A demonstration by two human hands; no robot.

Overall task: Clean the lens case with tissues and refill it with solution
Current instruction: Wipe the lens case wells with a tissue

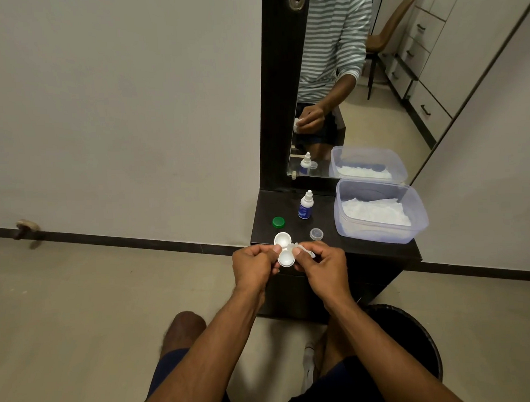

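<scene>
The cleaning step looks to be in hand, not the refill: the left hand pinches the white lens case at its middle, fingers curled round its left edge, while the right hand pinches a small wad of tissue between thumb and fingertips just beside the case's right side. Both hands hang over the near edge of the dark shelf, so the case is held in the air rather than set down. The case shows two round white wells, one farther and one nearer, both uncapped and facing up; whether they are dry or damp is too small to tell. A green cap lies on the shelf just beyond the case, and a clear greyish cap lies to its right, apart from it; these are probably the two lids, both already off. The solution bottle stands upright farther back with its white tip on, untouched. To the right sits a clear plastic tub holding more white tissue. The next move probably calls for pressing the tissue into a well and turning it round the inside, with the left pinch kept firm so the light case does not twist. After that the bottle must be fetched and opened.
</scene>
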